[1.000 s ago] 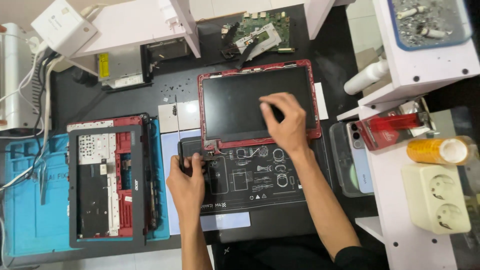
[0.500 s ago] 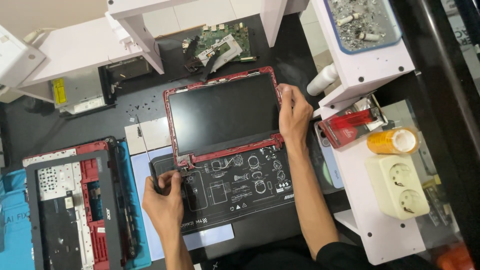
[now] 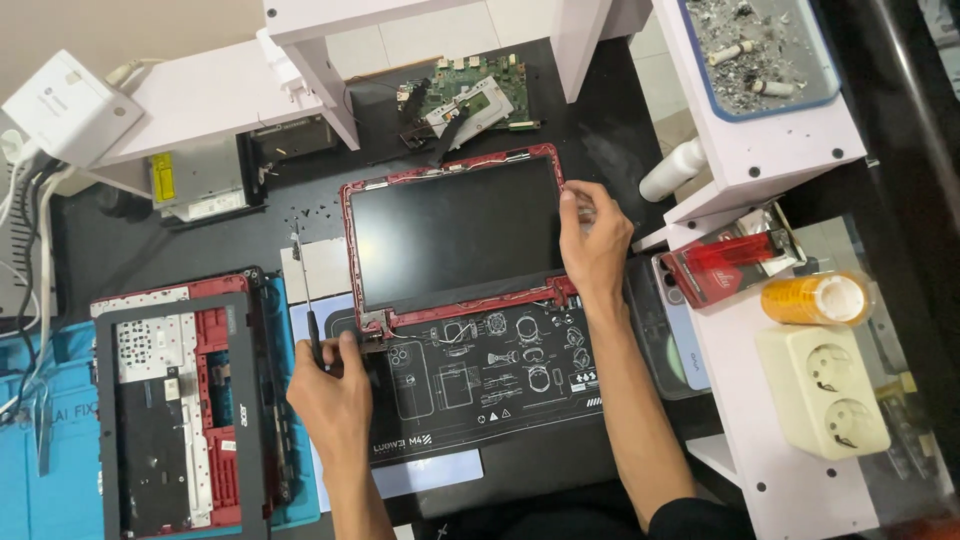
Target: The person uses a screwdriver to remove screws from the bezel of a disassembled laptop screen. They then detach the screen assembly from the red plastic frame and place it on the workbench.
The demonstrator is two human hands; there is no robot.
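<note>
Right hand [image 3: 596, 245] shifted up, red-framed dark screen [image 3: 455, 238]

Bare mat [image 3: 520, 470] below screen panel [image 3: 455, 235]

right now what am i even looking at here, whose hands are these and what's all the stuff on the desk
This is one view from a camera worn on a person's head, looking down at their own two bare hands over a black work desk. There is no machine.

In the middle lies a laptop screen panel in a red frame, with a dark printed mat in front of it. The right hand rests on the panel's right edge. The left hand holds a thin screwdriver near the panel's lower left corner.

To the left lies a red laptop keyboard shell on a blue mat. Behind the panel sits a green circuit board. On the white shelf at right are a double power socket and a roll of amber tape.
</note>
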